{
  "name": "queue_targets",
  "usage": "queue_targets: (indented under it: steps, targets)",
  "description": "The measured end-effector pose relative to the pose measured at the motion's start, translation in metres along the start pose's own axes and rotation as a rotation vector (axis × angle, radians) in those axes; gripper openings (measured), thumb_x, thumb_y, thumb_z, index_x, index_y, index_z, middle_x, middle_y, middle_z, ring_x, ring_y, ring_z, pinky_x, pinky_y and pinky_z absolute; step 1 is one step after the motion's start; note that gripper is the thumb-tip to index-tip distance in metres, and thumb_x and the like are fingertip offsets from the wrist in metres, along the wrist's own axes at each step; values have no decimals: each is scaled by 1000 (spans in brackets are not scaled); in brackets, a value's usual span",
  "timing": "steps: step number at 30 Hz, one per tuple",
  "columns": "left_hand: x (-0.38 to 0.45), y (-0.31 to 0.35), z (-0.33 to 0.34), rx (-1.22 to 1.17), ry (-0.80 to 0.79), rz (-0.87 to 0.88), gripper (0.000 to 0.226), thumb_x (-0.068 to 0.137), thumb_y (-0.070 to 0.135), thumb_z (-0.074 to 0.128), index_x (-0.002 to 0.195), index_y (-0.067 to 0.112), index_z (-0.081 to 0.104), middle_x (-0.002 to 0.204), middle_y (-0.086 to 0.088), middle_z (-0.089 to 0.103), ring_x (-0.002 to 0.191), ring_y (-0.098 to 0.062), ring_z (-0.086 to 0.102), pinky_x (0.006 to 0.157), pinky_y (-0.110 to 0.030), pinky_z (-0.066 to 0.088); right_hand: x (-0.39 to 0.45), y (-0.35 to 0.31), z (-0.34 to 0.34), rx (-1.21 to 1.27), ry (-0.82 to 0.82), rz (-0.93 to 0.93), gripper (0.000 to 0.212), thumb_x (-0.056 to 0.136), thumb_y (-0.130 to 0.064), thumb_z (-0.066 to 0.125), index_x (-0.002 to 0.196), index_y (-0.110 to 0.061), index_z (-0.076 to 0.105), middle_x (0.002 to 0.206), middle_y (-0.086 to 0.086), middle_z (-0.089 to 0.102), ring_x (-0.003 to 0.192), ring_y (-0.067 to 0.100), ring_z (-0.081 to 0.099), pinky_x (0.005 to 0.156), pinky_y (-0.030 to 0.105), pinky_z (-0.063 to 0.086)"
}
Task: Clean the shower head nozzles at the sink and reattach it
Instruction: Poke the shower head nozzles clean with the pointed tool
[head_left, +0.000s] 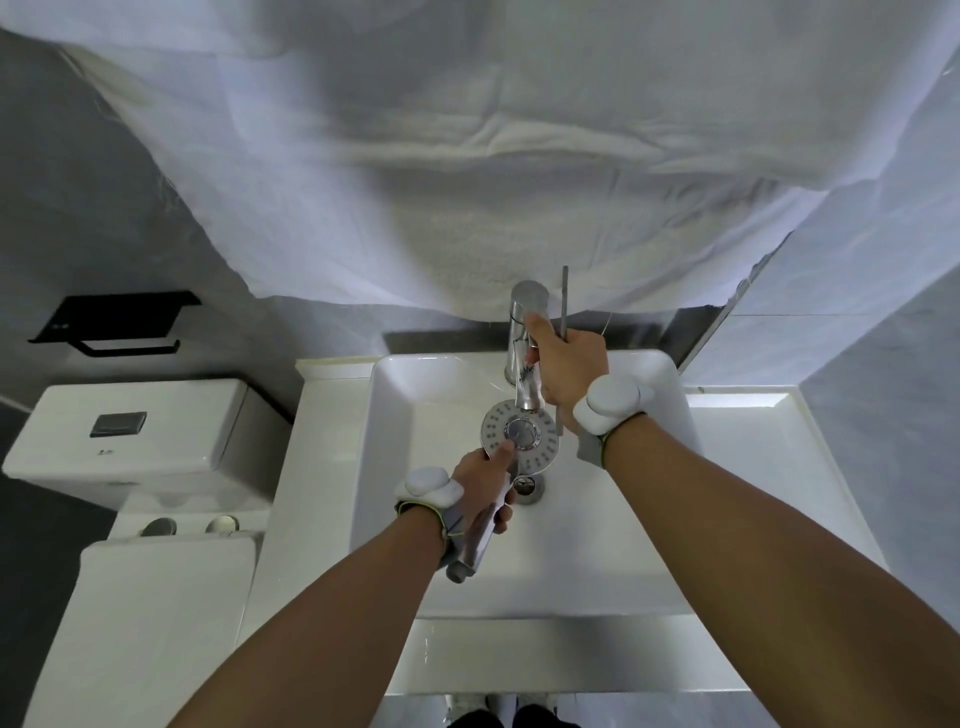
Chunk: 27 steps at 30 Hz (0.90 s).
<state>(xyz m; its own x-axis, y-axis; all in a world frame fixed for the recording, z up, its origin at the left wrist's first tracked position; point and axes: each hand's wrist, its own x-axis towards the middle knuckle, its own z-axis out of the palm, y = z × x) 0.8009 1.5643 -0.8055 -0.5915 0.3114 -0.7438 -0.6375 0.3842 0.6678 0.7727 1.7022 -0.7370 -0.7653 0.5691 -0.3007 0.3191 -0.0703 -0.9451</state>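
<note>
The round chrome shower head (521, 435) faces up over the white sink basin (395, 415), its nozzle face just under the spout of the chrome faucet (525, 332). My left hand (485, 486) grips the shower head's grey handle, thumb lying on the rim of the face. My right hand (563, 364) is at the faucet, thumb touching its body, while the fingers hold a thin grey brush handle (564, 304) that sticks up past the hand. The brush's bristle end is hidden.
The drain (530, 486) sits in the basin below the shower head. A white toilet cistern (140, 436) and closed lid stand to the left, with a black paper holder (119, 322) on the wall. White cloth covers the wall above. White counter extends right of the basin.
</note>
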Motion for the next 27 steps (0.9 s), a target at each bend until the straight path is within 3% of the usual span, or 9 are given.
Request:
queue_targets:
  steps: [5, 13, 19, 24, 27]
  targets:
    - [-8, 5, 5, 24, -10, 4, 40, 101, 45, 45, 100, 5, 49, 71, -14, 45, 47, -19, 38, 51, -25, 32, 5, -7, 2, 42, -3, 27, 53, 81, -44, 63, 32, -25, 55, 39, -7, 46, 27, 6, 33, 40, 23, 30]
    - [-13, 11, 8, 56, -16, 6, 44, 99, 49, 49, 103, 5, 50, 71, -14, 44, 48, -20, 37, 49, -24, 34, 10, -7, 1, 14, -12, 45, 44, 83, -46, 62, 50, -18, 53, 39, -8, 48, 26, 4, 34, 45, 26, 30]
    - [-11, 8, 13, 52, -23, 4, 45, 99, 49, 49, 100, 4, 50, 66, -13, 42, 47, -19, 35, 48, -23, 31, 14, -5, 2, 5, -14, 42, 46, 79, -49, 62, 43, -21, 54, 41, -7, 52, 27, 5, 35, 45, 25, 30]
    - [-7, 9, 13, 62, -20, 5, 47, 98, 50, 48, 98, 3, 50, 66, -13, 42, 46, -19, 35, 46, -24, 31, 18, -6, 2, -3, -39, 59, 41, 76, -51, 61, 49, -21, 55, 40, -8, 48, 28, 7, 36, 43, 25, 31]
    - [-3, 9, 12, 69, -21, -3, 51, 97, 54, 48, 97, 3, 50, 65, -12, 43, 44, -19, 36, 45, -23, 33, 21, -5, 2, 12, -47, 62, 46, 75, -50, 60, 39, -21, 58, 41, -7, 49, 28, 8, 36, 40, 23, 31]
